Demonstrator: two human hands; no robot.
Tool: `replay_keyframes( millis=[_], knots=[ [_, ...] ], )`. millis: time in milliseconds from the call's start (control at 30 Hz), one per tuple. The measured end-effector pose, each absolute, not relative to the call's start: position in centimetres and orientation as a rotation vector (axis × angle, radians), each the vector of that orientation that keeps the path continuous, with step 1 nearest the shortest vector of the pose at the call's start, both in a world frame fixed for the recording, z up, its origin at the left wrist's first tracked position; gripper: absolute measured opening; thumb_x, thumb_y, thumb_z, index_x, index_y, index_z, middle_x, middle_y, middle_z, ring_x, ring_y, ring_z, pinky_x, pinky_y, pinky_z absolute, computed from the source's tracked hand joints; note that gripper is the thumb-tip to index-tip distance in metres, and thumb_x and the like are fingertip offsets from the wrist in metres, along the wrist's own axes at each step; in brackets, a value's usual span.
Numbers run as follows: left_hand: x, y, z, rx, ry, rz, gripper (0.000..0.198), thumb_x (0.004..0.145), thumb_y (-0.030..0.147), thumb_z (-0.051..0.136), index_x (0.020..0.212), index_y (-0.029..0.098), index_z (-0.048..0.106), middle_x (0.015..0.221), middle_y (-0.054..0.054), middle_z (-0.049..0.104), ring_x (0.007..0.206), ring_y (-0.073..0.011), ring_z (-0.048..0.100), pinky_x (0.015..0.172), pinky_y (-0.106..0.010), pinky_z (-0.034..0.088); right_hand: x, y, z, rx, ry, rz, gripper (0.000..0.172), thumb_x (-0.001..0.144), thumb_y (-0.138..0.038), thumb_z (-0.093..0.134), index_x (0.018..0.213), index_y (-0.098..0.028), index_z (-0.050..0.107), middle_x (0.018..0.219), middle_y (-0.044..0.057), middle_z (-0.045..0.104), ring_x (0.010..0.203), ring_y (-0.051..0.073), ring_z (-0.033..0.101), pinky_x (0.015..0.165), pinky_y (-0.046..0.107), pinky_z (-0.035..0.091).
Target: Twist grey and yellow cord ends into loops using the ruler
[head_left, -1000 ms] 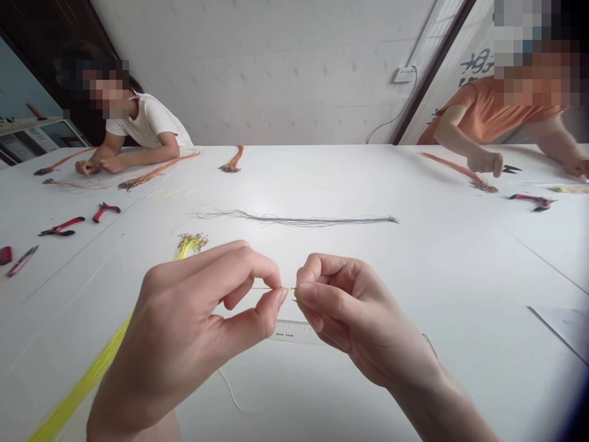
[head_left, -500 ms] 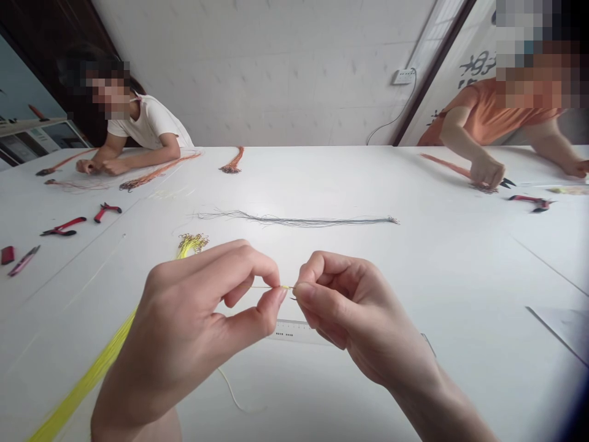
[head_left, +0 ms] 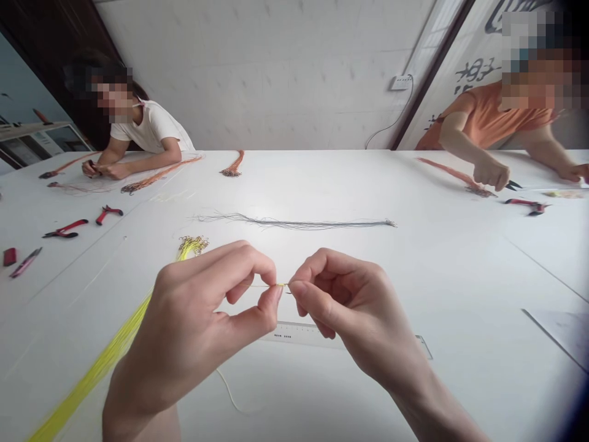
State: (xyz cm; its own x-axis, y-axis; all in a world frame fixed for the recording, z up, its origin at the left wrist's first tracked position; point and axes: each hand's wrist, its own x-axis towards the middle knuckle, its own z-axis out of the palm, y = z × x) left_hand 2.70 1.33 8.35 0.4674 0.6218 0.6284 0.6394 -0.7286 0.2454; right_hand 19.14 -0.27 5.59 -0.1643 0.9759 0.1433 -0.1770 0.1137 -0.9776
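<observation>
Thumb and index finger of my left hand (head_left: 197, 313) are closed on a thin yellow fishing line (head_left: 281, 285). Facing it, my right hand (head_left: 354, 301) pinches a small fish hook (head_left: 288, 293); only its dark tip and a bit of shank show. The line meets the hook in the narrow gap between my fingertips. Below my left wrist a pale cord end (head_left: 227, 390) curves down. To the left lies a bundle of yellow lines (head_left: 105, 353), partly behind my left hand, with bronze hooks (head_left: 196, 244) at its far end. A clear ruler (head_left: 294, 332) lies under my hands.
A bundle of thin dark lines (head_left: 317, 222) lies ahead. Red-handled pliers (head_left: 67, 229), a pink-handled tool (head_left: 26, 263) and orange hook bundles (head_left: 232, 164) are on the white table (head_left: 285, 184). Two people work across it, one holding dark-tipped pliers (head_left: 514, 185).
Both hands keep their pinch, with the fingertips slightly closer together and shifted a little left. The view has moved slightly, showing more of the ruler's right end.
</observation>
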Motion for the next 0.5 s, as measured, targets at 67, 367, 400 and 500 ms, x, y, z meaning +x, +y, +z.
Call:
replay_keyframes(
  millis=[67,367,400,500],
  knots=[
    [2.79,1.38,8.2,-2.672,-1.167,-1.146,0.012,0.077,0.011,0.056,0.07,0.02,0.051,0.057,0.007,0.034,0.05,-0.005,0.032,0.049,-0.016,0.029,19.24,-0.27,5.67,-0.904,-1.288,1.282,0.013,0.078,-0.018,0.061,0.066,-0.015,0.057,0.055,-0.004,0.051,0.042,0.002,0.038,0.037,0.012,0.032],
    [2.97,1.33,7.9,-2.708,-1.195,-1.212,0.011,0.079,0.012,0.054,0.073,0.021,0.053,0.056,0.007,0.034,0.051,-0.0051,0.034,0.049,-0.017,0.031,19.76,-0.12,5.81,-0.908,-1.359,1.167,0.012,0.079,-0.019,0.059,0.068,-0.015,0.058,0.059,-0.003,0.054,0.045,0.003,0.042,0.04,0.013,0.035],
    [2.98,1.31,7.91,-2.71,-1.19,-1.218,0.011,0.08,0.012,0.054,0.073,0.021,0.053,0.056,0.007,0.035,0.051,-0.0051,0.034,0.049,-0.018,0.031,19.84,-0.1,5.79,-0.908,-1.369,1.158,0.012,0.08,-0.019,0.059,0.069,-0.015,0.058,0.059,-0.003,0.054,0.046,0.003,0.043,0.04,0.014,0.036],
    [3.02,1.25,7.93,-2.712,-1.159,-1.231,0.012,0.08,0.011,0.054,0.073,0.02,0.053,0.057,0.007,0.037,0.051,-0.0052,0.034,0.048,-0.018,0.031,20.12,0.02,5.77,-0.915,-1.389,1.171,0.012,0.081,-0.022,0.059,0.071,-0.016,0.059,0.061,-0.003,0.056,0.047,0.003,0.043,0.042,0.014,0.036]
  ],
)
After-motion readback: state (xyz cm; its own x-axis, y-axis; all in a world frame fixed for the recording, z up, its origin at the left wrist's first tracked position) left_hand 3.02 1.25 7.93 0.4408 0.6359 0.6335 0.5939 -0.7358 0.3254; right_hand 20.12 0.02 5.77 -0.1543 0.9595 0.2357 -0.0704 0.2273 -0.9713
